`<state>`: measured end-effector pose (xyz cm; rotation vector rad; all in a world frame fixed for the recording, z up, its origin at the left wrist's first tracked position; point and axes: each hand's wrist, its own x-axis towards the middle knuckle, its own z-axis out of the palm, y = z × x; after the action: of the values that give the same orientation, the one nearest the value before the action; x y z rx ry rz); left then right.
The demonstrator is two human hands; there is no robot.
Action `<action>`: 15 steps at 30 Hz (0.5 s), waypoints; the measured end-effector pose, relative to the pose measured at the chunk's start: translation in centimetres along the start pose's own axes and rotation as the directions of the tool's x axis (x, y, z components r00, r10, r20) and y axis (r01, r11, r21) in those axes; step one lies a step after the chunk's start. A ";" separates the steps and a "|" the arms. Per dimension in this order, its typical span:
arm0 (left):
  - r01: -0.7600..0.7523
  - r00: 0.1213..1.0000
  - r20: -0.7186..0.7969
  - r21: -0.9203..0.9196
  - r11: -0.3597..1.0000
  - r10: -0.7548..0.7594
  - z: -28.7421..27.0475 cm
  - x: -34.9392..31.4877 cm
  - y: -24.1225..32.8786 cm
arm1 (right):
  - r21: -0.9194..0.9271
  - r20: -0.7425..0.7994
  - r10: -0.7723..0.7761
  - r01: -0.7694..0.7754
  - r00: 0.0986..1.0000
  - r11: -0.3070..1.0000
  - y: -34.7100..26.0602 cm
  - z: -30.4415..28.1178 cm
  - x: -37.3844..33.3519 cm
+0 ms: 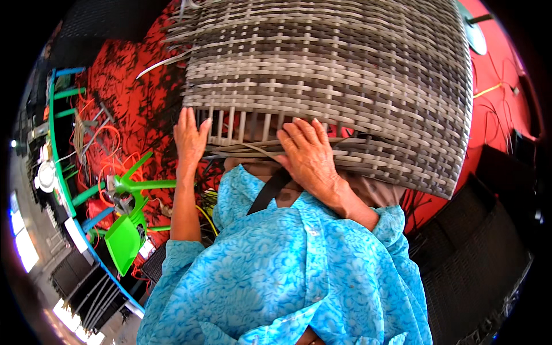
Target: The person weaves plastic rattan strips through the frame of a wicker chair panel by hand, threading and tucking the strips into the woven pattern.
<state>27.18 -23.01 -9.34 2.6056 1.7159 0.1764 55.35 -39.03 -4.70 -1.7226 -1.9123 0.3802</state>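
Note:
A large woven panel of flat grey-brown synthetic rattan strips lies across my lap. Near its close edge the weave has an opening, where bare upright strips show side by side. Loose lengthwise strips run below that opening. My left hand is at the panel's left edge, fingers stretched upward and thumb apart, with nothing seen in it. Over the opening lies my right hand, its fingers extended on the weave and its thumb by the loose strips. What is under its fingertips is hidden.
Strip ends stick out from the panel's left side. Left of me are a bright green plastic piece, orange cords and a blue-green frame. Dark scraps litter the red floor. Dark woven pieces stand at the right.

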 end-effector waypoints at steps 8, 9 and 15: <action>-0.457 0.868 -0.047 -0.465 0.758 0.495 -4.6 1.8 14.9 | 0.108 -0.085 -0.079 0.088 0.993 0.990 -0.2 -3.0 -1.7; -0.528 0.817 -0.053 -0.470 0.708 0.574 -4.5 2.0 16.6 | 0.112 -0.104 -0.100 0.112 0.990 0.987 -0.1 -3.2 -2.1; -0.749 0.610 -0.018 -0.340 0.569 0.792 -2.8 5.1 19.0 | 0.154 -0.132 -0.042 0.062 0.990 0.986 1.1 -3.3 -4.1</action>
<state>46.28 -26.04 -4.65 2.8069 0.3207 0.2403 58.31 -43.38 -3.44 -1.5535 -1.7819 0.3814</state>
